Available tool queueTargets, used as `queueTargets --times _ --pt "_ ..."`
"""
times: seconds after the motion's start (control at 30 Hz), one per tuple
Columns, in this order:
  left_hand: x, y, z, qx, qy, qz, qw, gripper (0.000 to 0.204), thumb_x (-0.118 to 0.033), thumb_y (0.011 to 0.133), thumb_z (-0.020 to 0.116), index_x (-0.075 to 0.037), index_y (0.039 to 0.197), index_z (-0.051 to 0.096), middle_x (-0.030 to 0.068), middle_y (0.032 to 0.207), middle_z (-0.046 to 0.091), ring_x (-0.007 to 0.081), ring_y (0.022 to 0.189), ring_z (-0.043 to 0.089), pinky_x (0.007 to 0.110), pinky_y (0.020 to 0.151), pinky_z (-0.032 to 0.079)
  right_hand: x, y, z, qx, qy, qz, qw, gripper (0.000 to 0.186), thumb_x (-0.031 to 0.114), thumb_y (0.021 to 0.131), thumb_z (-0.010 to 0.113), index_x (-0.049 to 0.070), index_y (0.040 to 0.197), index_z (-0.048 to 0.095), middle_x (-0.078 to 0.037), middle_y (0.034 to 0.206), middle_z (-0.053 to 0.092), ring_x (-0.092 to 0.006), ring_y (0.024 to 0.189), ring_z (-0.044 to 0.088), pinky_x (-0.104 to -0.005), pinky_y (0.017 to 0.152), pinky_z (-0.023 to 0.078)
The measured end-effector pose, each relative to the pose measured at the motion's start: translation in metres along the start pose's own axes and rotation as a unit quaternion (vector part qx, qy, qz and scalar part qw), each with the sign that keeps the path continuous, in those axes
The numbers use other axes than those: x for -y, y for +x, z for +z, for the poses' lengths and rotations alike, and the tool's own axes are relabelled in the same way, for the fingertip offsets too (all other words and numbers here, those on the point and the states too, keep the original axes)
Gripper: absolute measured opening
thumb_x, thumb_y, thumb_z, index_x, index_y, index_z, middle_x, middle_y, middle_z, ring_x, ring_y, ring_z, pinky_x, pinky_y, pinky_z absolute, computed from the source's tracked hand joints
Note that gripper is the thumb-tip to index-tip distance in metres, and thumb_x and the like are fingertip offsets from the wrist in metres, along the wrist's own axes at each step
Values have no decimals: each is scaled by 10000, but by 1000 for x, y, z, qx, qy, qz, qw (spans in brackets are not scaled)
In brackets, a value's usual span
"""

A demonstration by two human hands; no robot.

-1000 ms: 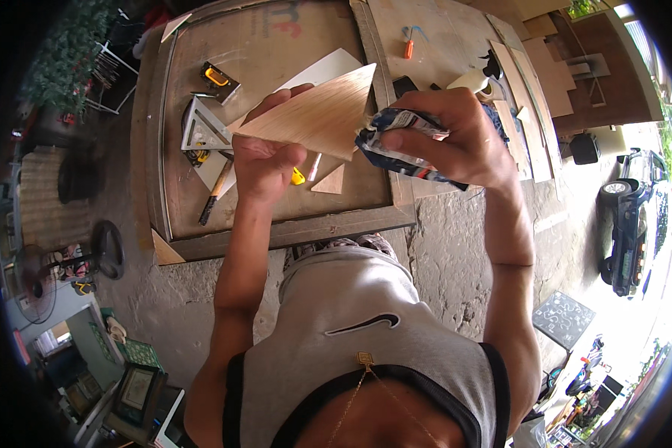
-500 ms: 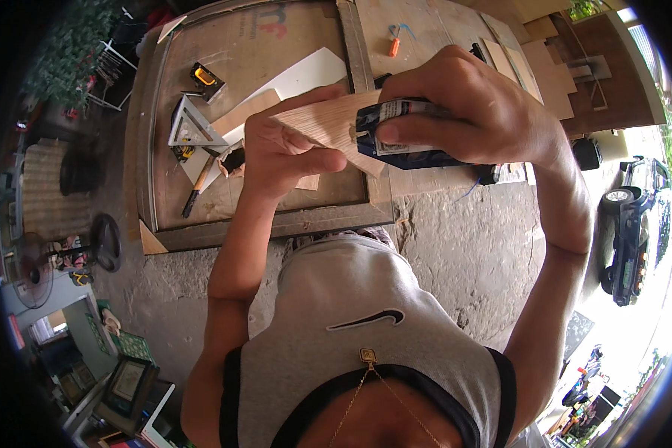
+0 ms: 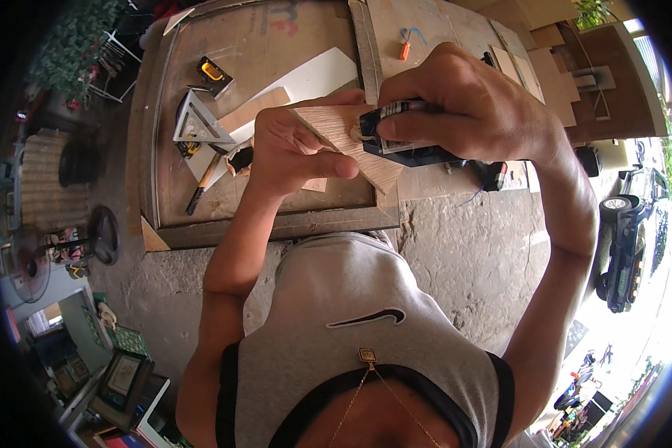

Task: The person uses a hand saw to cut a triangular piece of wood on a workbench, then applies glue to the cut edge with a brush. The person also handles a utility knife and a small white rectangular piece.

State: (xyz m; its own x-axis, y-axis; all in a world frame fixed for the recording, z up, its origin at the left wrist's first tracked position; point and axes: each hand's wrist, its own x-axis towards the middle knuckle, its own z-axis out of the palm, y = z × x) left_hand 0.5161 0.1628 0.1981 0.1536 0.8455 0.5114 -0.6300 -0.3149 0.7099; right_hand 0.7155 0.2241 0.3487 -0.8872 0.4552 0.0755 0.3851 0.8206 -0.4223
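A light wooden piece [image 3: 330, 124] with a triangular shape is held above the bench by my left hand [image 3: 291, 153], its thumb lying along the lower edge. My right hand [image 3: 463, 104] is closed on a crumpled dark packet [image 3: 418, 155] with a printed label, its end touching the wood's face. A little yellowish substance [image 3: 360, 133] shows at that contact. Behind my left hand lie a metal triangle square [image 3: 198, 119], a white board [image 3: 313, 71], a wooden-handled tool [image 3: 201, 183] and a black-and-yellow tool [image 3: 213, 75].
The framed workbench [image 3: 276, 224] spans the middle, with an orange screwdriver [image 3: 405, 48] at its back and wood strips [image 3: 521, 71] at the right. A standing fan [image 3: 33, 261] is at the left, a dark vehicle [image 3: 623, 239] at the right, concrete floor [image 3: 448, 254] below.
My right hand has risen and turned over the packet, bringing it onto the wood's face. My left hand has shifted right, and the wooden piece has turned, its lower corner dropping.
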Motion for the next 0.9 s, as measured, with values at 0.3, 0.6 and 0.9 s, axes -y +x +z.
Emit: queueTargets --times 0.3,0.6,0.9 --pt "2 1 -4 -11 -30 11 999 697 35 656 857 94 1278 547 170 1174 665 214 1065 655 384 949 541 -3 -4 3 -15 -40 4 999 277 277 873 694 28 987 735 -104 766 676 -234 727 583 -365 746 454" --pt "-1 2 -1 2 -31 24 999 720 24 640 872 121 1269 537 199 1176 655 231 1065 656 391 946 546 -2 4 0 25 1 -36 999 285 246 909 673 -36 885 705 -101 566 609 -203 467 567 -344 498 442" --pt "-4 -1 0 -26 -20 45 998 701 23 634 876 133 1245 551 206 1174 654 235 1049 663 383 931 548 -3 -3 5 -40 -12 -73 996 229 203 885 654 -15 868 724 -175 605 627 -324 552 627 -413 594 496"
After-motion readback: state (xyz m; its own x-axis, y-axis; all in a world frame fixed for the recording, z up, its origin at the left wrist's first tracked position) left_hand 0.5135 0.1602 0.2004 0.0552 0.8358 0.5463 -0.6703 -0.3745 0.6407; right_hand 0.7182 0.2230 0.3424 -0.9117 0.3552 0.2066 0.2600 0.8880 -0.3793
